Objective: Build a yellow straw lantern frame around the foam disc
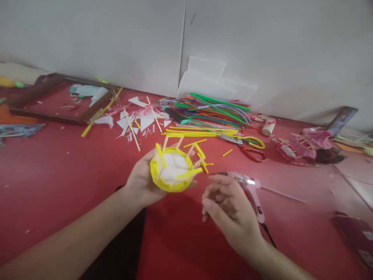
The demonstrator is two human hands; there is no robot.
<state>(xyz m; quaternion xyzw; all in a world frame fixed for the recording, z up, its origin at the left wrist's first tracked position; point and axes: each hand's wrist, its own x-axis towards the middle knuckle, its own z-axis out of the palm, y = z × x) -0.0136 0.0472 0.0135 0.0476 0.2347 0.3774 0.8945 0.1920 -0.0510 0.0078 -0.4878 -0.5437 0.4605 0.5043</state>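
Observation:
My left hand [142, 179] holds a small round craft piece [171, 187] from below and the side. It has a white base, a yellow rim and short wooden sticks standing around it, with yellow pipe-cleaner pieces across some sticks. To its right, my right hand [230, 210] hovers with curled, slightly parted fingers and nothing visible in them. Just behind that hand lies a pink hot glue gun [255, 190] with a glue stick in its back. Short yellow pipe-cleaner pieces [199, 149] lie beyond the craft piece.
Scissors [253, 147] and bundled coloured pipe cleaners [215, 111] lie at the back. White scraps and sticks [142, 120] are scattered left of them. A dark wooden frame [49, 114] sits far left. At right are a pink model ship [309, 144] and a phone-like dark object [354, 237].

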